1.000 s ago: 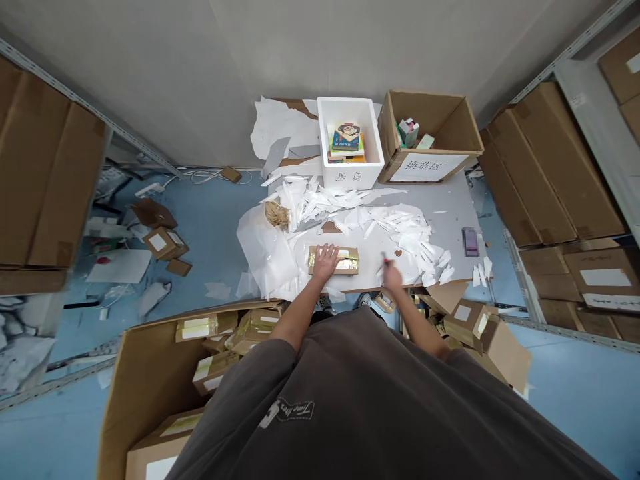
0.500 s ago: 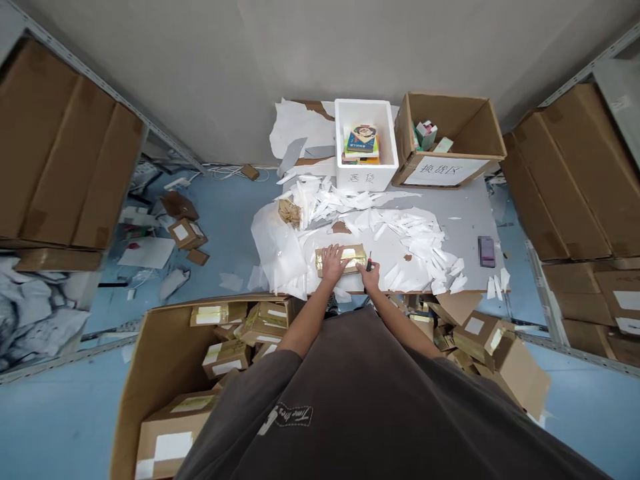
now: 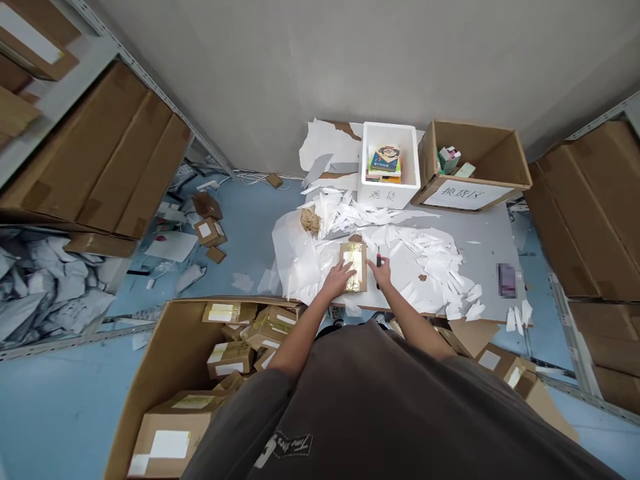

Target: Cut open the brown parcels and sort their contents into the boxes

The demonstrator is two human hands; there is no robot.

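Observation:
A small cardboard box (image 3: 354, 283) with shiny yellowish tape and a white label lies on the paper-strewn table, its long side running away from me. My left hand (image 3: 341, 277) grips its left edge, with fingers over the top. On the right of the box, my right hand (image 3: 381, 272) is closed around a slim tool (image 3: 379, 260) with a black and red handle, its thin end pointing away from me. The fingertips of that hand are near the box's right edge; whether they touch it I cannot tell.
White paper scraps (image 3: 425, 250) cover much of the table. Behind stand a white foam bin (image 3: 385, 197) with books and an open carton (image 3: 465, 197) with small boxes. A phone, blurred out (image 3: 507, 280), lies at right. A large carton (image 3: 145, 373) of parcels stands at lower left.
The box has turned from lying crosswise to lengthwise. My left hand has shifted from its top to its left edge. The view has swung, so the table appears further right and lower.

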